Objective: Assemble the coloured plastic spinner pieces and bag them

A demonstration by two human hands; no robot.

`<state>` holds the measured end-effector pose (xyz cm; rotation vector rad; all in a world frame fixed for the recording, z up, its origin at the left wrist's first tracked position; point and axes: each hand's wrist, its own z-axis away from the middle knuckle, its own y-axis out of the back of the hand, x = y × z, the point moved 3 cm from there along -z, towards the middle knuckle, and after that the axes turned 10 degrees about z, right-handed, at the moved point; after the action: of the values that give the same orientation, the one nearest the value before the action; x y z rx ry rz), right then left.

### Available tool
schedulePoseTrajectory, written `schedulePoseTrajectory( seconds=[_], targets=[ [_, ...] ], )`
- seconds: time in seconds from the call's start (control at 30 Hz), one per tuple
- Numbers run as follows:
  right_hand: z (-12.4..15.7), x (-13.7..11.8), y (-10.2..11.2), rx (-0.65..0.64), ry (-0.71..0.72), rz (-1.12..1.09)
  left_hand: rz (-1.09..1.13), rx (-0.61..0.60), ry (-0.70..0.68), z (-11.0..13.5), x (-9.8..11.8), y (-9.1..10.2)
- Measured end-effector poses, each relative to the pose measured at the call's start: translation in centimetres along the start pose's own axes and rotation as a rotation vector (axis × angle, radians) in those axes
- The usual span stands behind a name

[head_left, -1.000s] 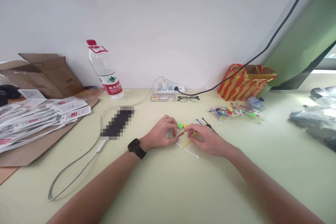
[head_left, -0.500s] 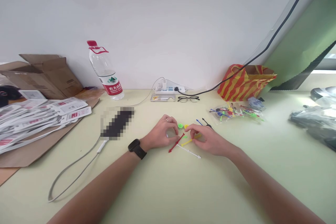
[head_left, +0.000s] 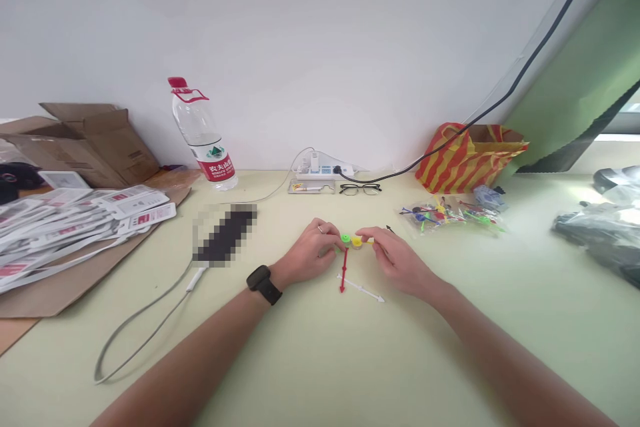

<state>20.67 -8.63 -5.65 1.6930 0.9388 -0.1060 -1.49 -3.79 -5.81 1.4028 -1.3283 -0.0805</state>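
My left hand (head_left: 316,248), with a ring on one finger, has its fingers curled at the top end of a red arrow-tipped stick (head_left: 343,270). Just beyond those fingertips is a small green wheel-like piece (head_left: 346,239). A yellow round piece (head_left: 357,241) lies beside the green one. My right hand (head_left: 397,255) pinches a yellow stick (head_left: 370,242), mostly hidden by the fingers, close to the yellow round piece. On the table between the hands rests a white arrow-tipped stick (head_left: 365,290). A black arrow tip (head_left: 389,229) shows behind my right hand.
A clear bag of coloured parts (head_left: 435,213) lies right, before a striped bag (head_left: 465,160). Glasses (head_left: 360,189) and a power strip (head_left: 325,168) are near the wall. Left are a bottle (head_left: 205,140), a pixelated dark object (head_left: 226,237) with a cable, and stacked tags (head_left: 90,220).
The red stick has turned from slanted to nearly upright in view. My right hand has brought the yellow stick up to the yellow round piece. The blue stick is now hidden.
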Motion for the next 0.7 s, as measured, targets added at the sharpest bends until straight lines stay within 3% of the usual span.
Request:
schedulePoseTrajectory(
  seconds=[0.37, 0.7],
  targets=[
    [0.2, 0.4, -0.9, 0.103, -0.082, 0.058, -0.100, 0.029, -0.040, 0.0, -0.1, -0.2],
    [0.1, -0.2, -1.6, -0.006, -0.065, 0.099, -0.113, 0.008, -0.073, -0.1, 1.0, -0.4]
  ],
)
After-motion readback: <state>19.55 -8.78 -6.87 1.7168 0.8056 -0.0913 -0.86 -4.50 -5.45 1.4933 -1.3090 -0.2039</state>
